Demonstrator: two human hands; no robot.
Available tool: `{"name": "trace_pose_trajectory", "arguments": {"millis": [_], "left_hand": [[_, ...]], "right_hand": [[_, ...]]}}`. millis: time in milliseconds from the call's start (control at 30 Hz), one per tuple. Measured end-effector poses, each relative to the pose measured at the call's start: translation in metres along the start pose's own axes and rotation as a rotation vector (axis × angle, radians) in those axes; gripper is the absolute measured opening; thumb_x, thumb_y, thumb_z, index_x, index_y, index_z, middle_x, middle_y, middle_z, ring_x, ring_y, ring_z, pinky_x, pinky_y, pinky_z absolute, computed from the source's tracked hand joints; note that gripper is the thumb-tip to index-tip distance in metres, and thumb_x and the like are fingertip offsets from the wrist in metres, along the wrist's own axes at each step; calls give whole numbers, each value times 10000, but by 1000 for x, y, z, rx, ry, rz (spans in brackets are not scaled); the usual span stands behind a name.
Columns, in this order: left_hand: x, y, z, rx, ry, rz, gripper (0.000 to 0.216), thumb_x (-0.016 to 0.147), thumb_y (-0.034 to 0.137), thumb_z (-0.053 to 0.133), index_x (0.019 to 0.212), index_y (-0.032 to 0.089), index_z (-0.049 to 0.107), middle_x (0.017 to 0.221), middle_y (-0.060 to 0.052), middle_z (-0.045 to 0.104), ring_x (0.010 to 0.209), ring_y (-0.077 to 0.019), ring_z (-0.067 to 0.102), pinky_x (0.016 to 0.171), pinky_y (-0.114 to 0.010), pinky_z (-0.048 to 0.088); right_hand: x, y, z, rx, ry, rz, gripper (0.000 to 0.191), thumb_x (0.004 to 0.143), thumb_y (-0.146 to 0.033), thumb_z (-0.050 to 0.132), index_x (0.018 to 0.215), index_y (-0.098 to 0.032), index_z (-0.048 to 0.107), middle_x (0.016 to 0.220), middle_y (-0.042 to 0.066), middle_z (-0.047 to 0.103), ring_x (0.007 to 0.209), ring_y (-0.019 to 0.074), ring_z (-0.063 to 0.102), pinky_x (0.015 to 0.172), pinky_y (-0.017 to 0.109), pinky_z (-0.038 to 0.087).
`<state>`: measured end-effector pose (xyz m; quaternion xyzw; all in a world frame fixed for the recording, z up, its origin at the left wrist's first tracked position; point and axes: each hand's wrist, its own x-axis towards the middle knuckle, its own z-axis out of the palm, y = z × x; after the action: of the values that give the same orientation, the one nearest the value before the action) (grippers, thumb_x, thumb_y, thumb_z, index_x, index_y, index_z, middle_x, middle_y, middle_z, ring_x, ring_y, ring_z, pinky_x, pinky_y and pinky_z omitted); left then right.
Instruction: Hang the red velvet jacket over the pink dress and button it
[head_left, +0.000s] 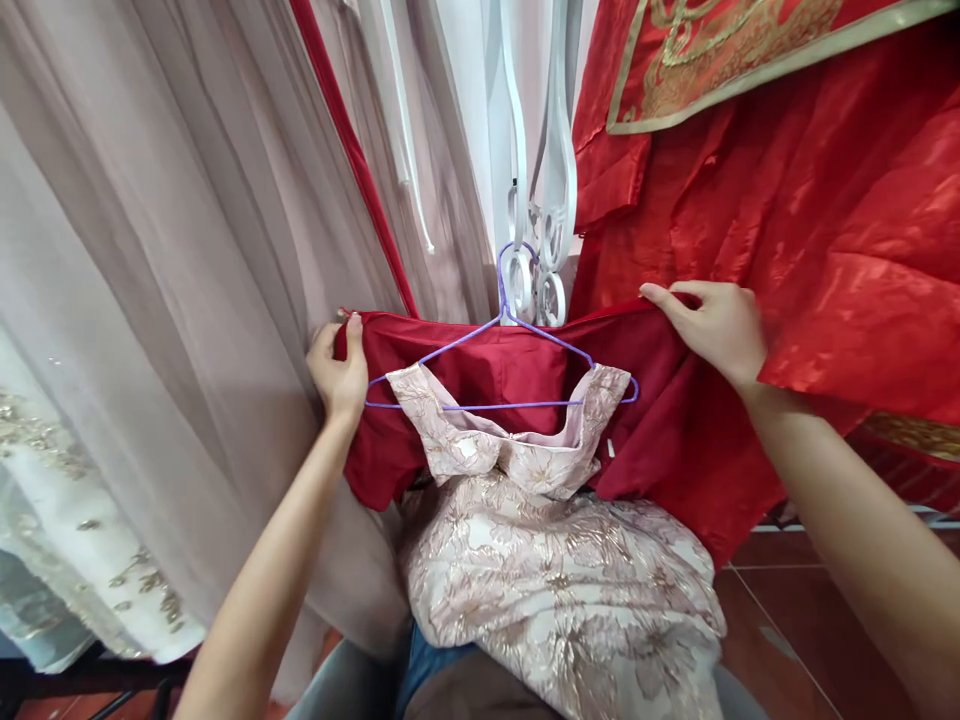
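Note:
A dark red cloth garment (660, 430) is stretched wide between my hands, its top edge running nearly level. My left hand (339, 368) pinches its left end, and my right hand (712, 328) grips the top edge at the right between thumb and fingers. In front of the red cloth, a purple wire hanger (480, 407) carries a pale pink dress (559, 560) with a gold floral pattern. The dress straps sit over the hanger's two ends, and its skirt spreads down toward my lap. The hanger's hook reaches up to a white scrolled metal frame.
Sheer pinkish-grey fabric (187, 250) hangs along the left, with a white gold-embroidered dress (82, 520) beside it. A white scrolled metal stand (553, 240) rises behind the hanger. Bright red satin garments (810, 220) hang at the right, above a reddish tiled floor (787, 610).

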<state>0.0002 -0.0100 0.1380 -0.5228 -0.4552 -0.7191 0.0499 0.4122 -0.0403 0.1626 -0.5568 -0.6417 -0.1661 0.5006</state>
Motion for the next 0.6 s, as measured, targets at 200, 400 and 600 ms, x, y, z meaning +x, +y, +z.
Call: {"name": "trace_pose_trajectory", "arguments": {"millis": [200,400,600], "left_hand": [[-77,-14,-23,358,199,340,258,734,357,698,666,189,514,674,-15,495,661,-151,520,664,-274,434],[-116,5,-20,281,-79,253,135,753,169,617,873,202,565,625,48,458,568,-109,472,596,-219,387],[-132,39,-3,174,-263,-25,212,752,123,562,905,216,449,630,71,438,559,-100,480,581,-201,373]], "right_hand": [[-66,-25,-15,-118,-134,-31,515,887,-628,405,619,-218,562,473,-8,499,435,139,450,485,269,286],[-120,-42,32,-125,-421,-109,521,980,-502,236,742,-206,592,619,51,677,513,199,625,488,268,312],[-122,-81,66,60,-459,-168,390,989,-411,316,814,-202,594,821,76,728,700,230,699,544,260,379]]}}
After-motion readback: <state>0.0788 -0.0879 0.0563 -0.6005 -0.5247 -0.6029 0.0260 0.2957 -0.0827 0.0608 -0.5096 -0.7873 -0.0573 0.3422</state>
